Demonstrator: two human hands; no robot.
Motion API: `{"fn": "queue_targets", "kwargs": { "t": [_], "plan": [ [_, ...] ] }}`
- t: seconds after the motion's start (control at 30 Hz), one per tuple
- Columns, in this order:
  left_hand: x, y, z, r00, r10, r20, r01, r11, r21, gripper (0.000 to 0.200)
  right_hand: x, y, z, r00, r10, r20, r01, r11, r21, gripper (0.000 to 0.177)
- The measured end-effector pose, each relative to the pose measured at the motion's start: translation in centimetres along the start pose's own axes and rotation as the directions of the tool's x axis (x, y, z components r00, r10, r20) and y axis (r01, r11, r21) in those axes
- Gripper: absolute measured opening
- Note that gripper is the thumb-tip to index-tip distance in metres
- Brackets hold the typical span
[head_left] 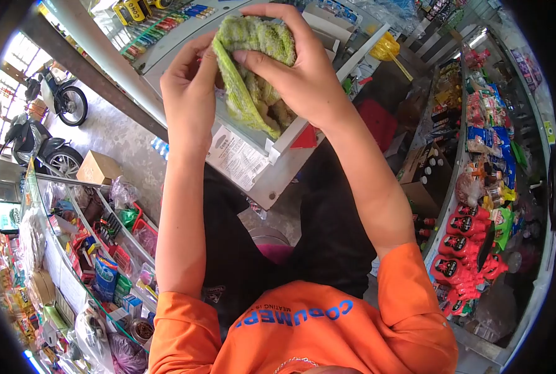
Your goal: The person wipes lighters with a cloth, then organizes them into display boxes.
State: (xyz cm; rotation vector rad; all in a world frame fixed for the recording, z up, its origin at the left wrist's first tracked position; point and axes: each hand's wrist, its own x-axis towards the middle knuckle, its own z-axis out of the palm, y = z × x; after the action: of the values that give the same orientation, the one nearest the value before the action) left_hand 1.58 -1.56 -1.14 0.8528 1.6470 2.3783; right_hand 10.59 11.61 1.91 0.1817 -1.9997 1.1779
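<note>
A green and whitish fuzzy cloth is held up between both hands at the top centre. My left hand grips its left edge, with the fingertips partly hidden behind it. On the other side, my right hand has its thumb pressed on the front of the cloth and its fingers curled around the upper right edge. The cloth is folded and hangs down to a point. Below it, a white printed card lies on the grey counter.
Pens and a yellow box stand at the upper left. Packed shelves run down the right, with goods in a glass case at the lower left. Motorbikes and a cardboard box are further left.
</note>
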Motion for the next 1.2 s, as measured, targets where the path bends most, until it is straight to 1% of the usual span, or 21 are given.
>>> {"fn": "queue_targets", "kwargs": {
  "t": [0.07,0.13,0.17,0.23,0.27,0.33,0.47,0.53,0.67,0.73,0.77,0.8,0.83,0.87,0.9,0.97,1.0,1.03,1.1,1.17,1.2],
  "plan": [
    [0.3,-0.2,-0.8,1.000,-0.027,0.004,0.027,0.999,-0.017,0.026,0.2,-0.4,-0.3,0.999,-0.026,0.028,0.027,1.000,-0.012,0.028],
    [0.2,-0.3,-0.8,0.998,-0.062,0.015,0.062,0.998,-0.020,0.028,0.1,-0.4,-0.6,0.983,0.115,0.140,-0.122,0.992,0.036,0.025],
    [0.1,-0.2,-0.7,0.998,-0.063,0.016,0.063,0.998,-0.020,0.028,0.1,-0.2,-0.5,0.983,0.116,0.140,-0.122,0.992,0.036,0.025],
    [0.0,-0.1,-0.4,0.994,-0.105,0.035,0.107,0.991,-0.076,0.028,0.1,0.7,-0.3,0.997,0.032,0.069,-0.024,0.993,-0.117,0.025],
    [0.0,0.0,-0.3,0.994,-0.103,0.035,0.105,0.992,-0.075,0.028,0.1,1.4,-0.2,0.997,0.030,0.068,-0.022,0.993,-0.115,0.025],
    [0.1,0.2,-0.4,0.994,-0.100,0.037,0.102,0.993,-0.062,0.030,0.4,2.1,-0.2,0.996,-0.062,0.063,0.067,0.994,-0.085,0.029],
    [0.2,0.0,-0.7,0.996,-0.081,0.027,0.082,0.995,-0.060,0.029,-0.1,1.1,-0.4,0.991,-0.081,0.104,0.096,0.985,-0.144,0.034],
    [0.4,0.0,-1.0,0.998,-0.045,0.032,0.046,0.999,-0.025,0.028,-0.5,2.2,0.3,0.983,-0.183,0.016,0.183,0.983,-0.032,0.036],
    [0.1,0.2,0.0,0.996,0.033,-0.081,-0.029,0.998,0.050,0.028,-0.6,2.4,-0.1,0.991,-0.127,0.037,0.129,0.988,-0.081,0.033],
    [0.4,0.5,-0.1,0.939,0.213,-0.271,-0.210,0.977,0.040,0.029,-0.7,1.3,-0.5,0.994,0.075,0.074,-0.047,0.943,-0.329,0.030],
    [0.5,0.5,-0.4,0.940,0.213,-0.266,-0.211,0.977,0.037,0.029,-0.9,1.3,-0.6,0.995,0.074,0.069,-0.047,0.942,-0.332,0.030],
    [0.7,0.5,-0.9,0.948,0.189,-0.257,-0.191,0.981,0.019,0.029,-1.2,1.6,-0.6,0.995,-0.092,0.038,0.098,0.828,-0.552,0.035],
    [0.8,0.5,-1.1,0.954,0.166,-0.251,-0.171,0.985,0.003,0.029,-1.4,1.8,-0.5,0.965,-0.258,0.051,0.210,0.642,-0.738,0.042],
    [0.6,0.2,-1.0,0.961,0.147,-0.235,-0.157,0.987,-0.027,0.030,-1.4,2.2,-0.4,0.966,-0.259,-0.001,0.188,0.700,-0.689,0.049],
    [0.5,0.3,-0.7,0.959,0.150,-0.240,-0.160,0.987,-0.023,0.030,-1.1,2.6,-0.4,0.965,-0.262,0.002,0.193,0.703,-0.684,0.049],
    [0.1,0.7,0.0,0.991,0.105,-0.088,-0.106,0.994,-0.003,0.033,-0.2,3.3,-0.5,0.976,-0.218,-0.019,0.195,0.907,-0.374,0.045],
    [-0.1,0.8,0.2,0.996,0.065,-0.056,-0.061,0.996,0.059,0.034,-0.1,3.4,-0.6,0.976,-0.218,-0.016,0.196,0.907,-0.373,0.045],
    [-0.2,0.8,0.5,0.996,0.065,-0.057,-0.062,0.996,0.058,0.034,0.0,3.4,-0.7,0.980,-0.197,-0.039,0.175,0.932,-0.316,0.042],
    [-0.4,0.8,1.0,0.999,0.040,0.030,-0.042,0.997,0.066,0.033,0.1,3.5,-0.8,0.985,-0.150,-0.082,0.132,0.971,-0.199,0.035],
    [-0.4,0.6,0.9,0.999,0.008,0.033,-0.010,0.996,0.085,0.035,0.1,3.4,-1.6,0.990,-0.111,-0.085,0.094,0.978,-0.184,0.035],
    [-0.4,0.5,1.0,0.998,0.055,0.038,-0.059,0.991,0.122,0.036,0.1,3.5,-2.2,0.989,-0.061,-0.132,0.024,0.964,-0.264,0.034]
  ]
}}
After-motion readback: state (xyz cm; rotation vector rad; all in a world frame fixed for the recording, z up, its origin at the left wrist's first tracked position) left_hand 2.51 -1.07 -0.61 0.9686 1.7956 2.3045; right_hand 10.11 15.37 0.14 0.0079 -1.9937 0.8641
